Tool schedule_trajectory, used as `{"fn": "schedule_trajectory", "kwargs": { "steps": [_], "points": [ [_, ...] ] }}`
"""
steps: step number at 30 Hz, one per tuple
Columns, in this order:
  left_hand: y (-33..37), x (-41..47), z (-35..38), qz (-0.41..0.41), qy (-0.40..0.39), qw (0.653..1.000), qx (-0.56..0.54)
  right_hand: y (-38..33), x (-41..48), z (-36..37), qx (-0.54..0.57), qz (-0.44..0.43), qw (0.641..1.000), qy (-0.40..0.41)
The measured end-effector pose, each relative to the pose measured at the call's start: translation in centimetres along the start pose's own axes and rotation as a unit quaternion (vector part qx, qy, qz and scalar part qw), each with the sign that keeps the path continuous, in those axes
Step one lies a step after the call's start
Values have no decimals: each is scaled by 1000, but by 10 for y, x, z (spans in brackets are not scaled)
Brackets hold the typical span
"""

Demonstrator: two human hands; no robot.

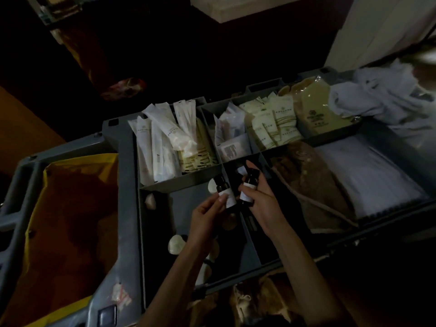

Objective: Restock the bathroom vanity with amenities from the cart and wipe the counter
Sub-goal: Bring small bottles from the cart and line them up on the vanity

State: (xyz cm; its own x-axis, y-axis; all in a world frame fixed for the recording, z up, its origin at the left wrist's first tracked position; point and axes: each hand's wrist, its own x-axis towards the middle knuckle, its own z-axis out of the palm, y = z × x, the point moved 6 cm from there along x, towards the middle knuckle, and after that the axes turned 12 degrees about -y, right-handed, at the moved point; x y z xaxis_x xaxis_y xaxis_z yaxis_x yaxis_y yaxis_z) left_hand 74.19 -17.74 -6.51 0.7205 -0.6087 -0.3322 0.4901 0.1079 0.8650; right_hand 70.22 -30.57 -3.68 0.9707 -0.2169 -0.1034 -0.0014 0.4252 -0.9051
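Note:
I look down in dim light at the grey housekeeping cart and its divided top tray. My left hand pinches a small dark amenity bottle with a pale label above the tray's front compartment. My right hand grips a second dark bottle with a pale label right beside the first. The two bottles nearly touch. Round white wrapped soaps lie loose in the compartment under my left forearm.
Back compartments hold long white sachets, cream packets and a large beige pouch. Brown slippers and white bags lie at right, crumpled white cloth behind. A yellow-lined bag hangs at left.

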Motion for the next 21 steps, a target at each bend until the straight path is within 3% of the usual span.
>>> {"fn": "schedule_trajectory", "kwargs": {
  "steps": [4,9,12,17,21],
  "points": [
    [5,-10,18,11,-60,997,42,-17,-28,3,-38,-60,997,28],
    [12,-37,40,36,-125,989,75,-28,-102,-7,-115,-105,971,180],
    [7,-62,50,27,-172,980,100,-22,-156,-6,-102,-121,954,254],
    [-12,-115,85,14,-298,944,143,-2,-240,8,-77,-115,920,367],
    [-43,-153,110,-62,-398,906,132,13,-299,22,-75,-158,875,452]
  ]
}}
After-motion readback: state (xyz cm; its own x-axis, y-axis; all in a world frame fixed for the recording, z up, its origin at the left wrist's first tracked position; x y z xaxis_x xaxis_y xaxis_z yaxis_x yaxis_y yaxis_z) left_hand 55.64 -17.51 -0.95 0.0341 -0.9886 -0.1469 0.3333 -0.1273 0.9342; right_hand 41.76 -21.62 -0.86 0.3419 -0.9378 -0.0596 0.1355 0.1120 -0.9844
